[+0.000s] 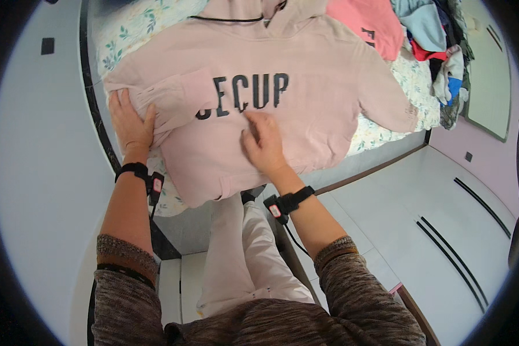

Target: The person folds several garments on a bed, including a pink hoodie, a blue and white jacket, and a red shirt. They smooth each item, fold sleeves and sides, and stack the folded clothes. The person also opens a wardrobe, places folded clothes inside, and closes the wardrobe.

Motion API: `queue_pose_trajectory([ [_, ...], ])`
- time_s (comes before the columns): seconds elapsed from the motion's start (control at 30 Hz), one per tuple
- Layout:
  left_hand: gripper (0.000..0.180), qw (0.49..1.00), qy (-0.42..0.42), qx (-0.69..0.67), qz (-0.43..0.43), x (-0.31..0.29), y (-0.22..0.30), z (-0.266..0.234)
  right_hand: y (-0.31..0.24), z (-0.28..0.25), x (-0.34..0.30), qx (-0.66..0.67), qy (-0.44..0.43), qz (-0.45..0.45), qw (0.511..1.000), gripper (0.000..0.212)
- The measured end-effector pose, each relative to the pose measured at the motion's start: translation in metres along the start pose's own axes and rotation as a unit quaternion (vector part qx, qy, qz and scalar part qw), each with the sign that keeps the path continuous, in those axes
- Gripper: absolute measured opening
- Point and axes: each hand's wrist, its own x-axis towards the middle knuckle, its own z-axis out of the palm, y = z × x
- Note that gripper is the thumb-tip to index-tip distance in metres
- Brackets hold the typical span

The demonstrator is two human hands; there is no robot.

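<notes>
A pale pink hooded sweatshirt [305,63] with dark lettering lies spread front-up on a bed with a floral sheet [127,29]. Its left sleeve is folded across the chest. My left hand [131,124] lies flat on that folded sleeve near the garment's left edge, fingers together. My right hand [263,144] presses flat on the middle of the sweatshirt just below the lettering. Neither hand grips the cloth. Both wrists carry black bands with small sensors.
A pile of mixed clothes [438,40], including a coral pink top [375,26], sits at the bed's far right. White drawer fronts [444,219] with dark slots stand to my right. A pale wall [34,173] is on the left.
</notes>
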Motion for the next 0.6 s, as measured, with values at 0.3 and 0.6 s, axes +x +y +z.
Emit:
queue_pose_trajectory([
  [0.3, 0.072, 1.000, -0.001, -0.005, -0.007, -0.003, -0.001, 0.002, 0.062, -0.117, -0.009, -0.360, 0.068, 0.079, 0.927, 0.055],
  [0.6, 0.069, 1.000, 0.021, -0.019, 0.014, -0.003, -0.004, 0.005, 0.107, -0.111, -0.011, -0.439, 0.083, 0.103, 0.889, 0.070],
])
